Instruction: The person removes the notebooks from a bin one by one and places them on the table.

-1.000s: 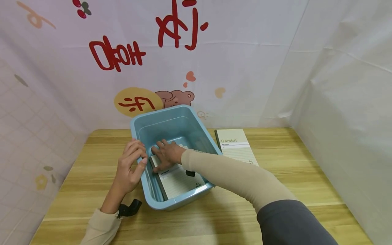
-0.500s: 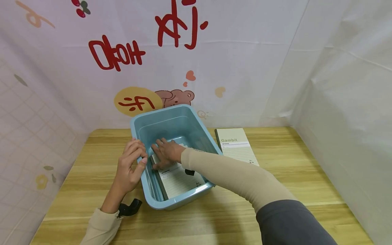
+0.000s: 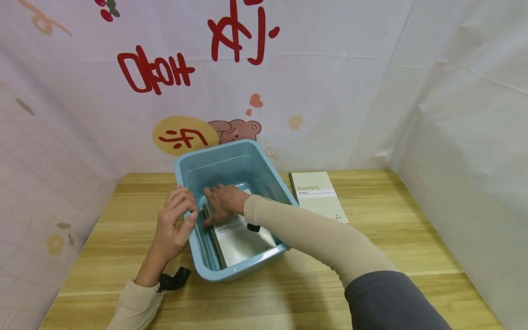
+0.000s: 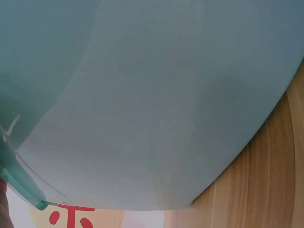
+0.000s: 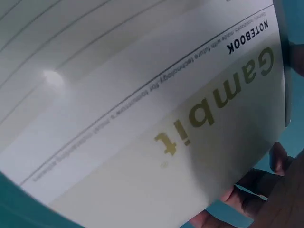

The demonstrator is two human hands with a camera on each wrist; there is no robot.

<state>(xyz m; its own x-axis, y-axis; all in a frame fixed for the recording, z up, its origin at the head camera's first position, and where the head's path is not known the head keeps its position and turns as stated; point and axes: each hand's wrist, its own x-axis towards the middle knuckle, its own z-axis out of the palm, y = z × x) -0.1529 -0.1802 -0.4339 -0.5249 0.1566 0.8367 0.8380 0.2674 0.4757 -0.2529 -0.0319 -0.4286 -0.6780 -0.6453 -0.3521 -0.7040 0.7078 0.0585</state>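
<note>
A blue plastic basin stands tilted in view on the table. My left hand grips its left rim, fingers hooked over the edge. My right hand reaches inside, with fingers and thumb around the upper end of a cream "Gambit" notebook. In the right wrist view this notebook shows its printed cover, fingertips at its top edge and the thumb by its dark spine. Another dark spine edge shows beside it in the basin. The left wrist view holds mostly the basin's outer wall.
A second Gambit notebook lies on the wooden table, to the right of the basin. A white printed backdrop hangs behind, with white sheeting at both sides. A black strap piece hangs at the left wrist.
My right hand has moved slightly up and back over the notebook's top end, and more of the Gambit lettering shows. The left hand stays on the rim.
</note>
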